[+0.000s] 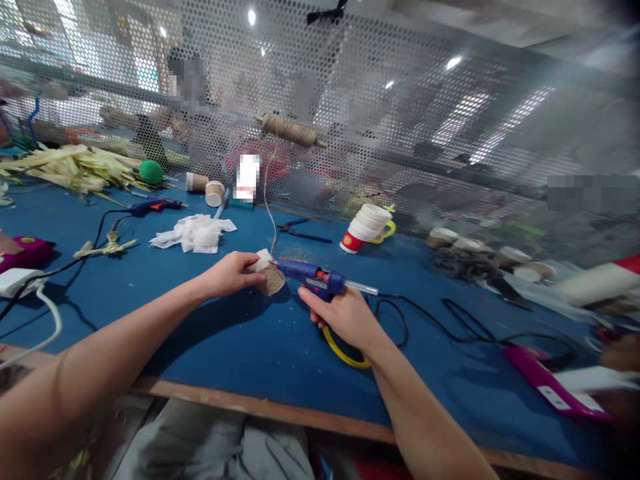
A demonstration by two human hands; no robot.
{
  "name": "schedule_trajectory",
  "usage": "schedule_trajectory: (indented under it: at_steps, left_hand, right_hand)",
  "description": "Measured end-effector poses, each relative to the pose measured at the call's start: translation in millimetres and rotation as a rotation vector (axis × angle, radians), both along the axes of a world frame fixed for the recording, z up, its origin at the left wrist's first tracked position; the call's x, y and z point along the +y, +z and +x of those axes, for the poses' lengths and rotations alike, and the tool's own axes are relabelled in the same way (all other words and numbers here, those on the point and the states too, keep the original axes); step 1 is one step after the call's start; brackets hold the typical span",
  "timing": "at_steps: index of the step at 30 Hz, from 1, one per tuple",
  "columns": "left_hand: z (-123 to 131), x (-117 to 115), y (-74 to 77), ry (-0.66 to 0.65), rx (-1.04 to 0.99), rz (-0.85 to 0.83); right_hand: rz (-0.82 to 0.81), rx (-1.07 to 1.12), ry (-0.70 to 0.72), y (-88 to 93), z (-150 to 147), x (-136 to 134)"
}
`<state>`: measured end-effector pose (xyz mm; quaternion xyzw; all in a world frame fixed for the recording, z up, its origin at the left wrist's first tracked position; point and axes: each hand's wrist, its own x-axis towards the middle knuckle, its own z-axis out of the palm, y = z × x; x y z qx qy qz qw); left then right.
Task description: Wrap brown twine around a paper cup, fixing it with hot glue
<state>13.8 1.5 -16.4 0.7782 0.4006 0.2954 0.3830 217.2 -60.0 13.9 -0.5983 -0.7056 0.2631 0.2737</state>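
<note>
My left hand [234, 274] is closed around a small white paper cup [265, 255], tilted, its far end covered in brown twine [273, 280]. From this cup a strand of twine [269, 207] runs up to a spool [293, 131] on the mesh panel. A blue hot glue gun [313, 275] is gripped in my right hand [345, 312], with a clear glue stick poking out its back. The gun's nozzle points left and meets or nearly meets the cup's side. Under my right hand lies a yellow loop [345, 353], partly hidden.
Black-handled pliers [305, 232] and white crumpled cloth [195, 233] lie behind my hands. Stacked paper cups [367, 223] stand to the right. A second glue gun [156, 205] is at left. Cords run to a purple power strip [550, 380]. A perforated panel [400, 147] borders the table's back.
</note>
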Motion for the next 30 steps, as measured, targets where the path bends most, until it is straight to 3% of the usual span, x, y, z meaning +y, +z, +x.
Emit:
schedule_trajectory:
  at_steps: [14, 30]
  left_hand:
    - [2.3, 3.2, -9.7, -0.08, -0.262, -0.124]
    - [2.7, 1.6, -7.0, -0.075, -0.183, -0.073]
  right_hand:
    - [0.101, -0.208, 0.03, 2.3, -1.9, -3.4]
    - [0.124, -0.121, 0.06, 3.5, -6.0, -4.9]
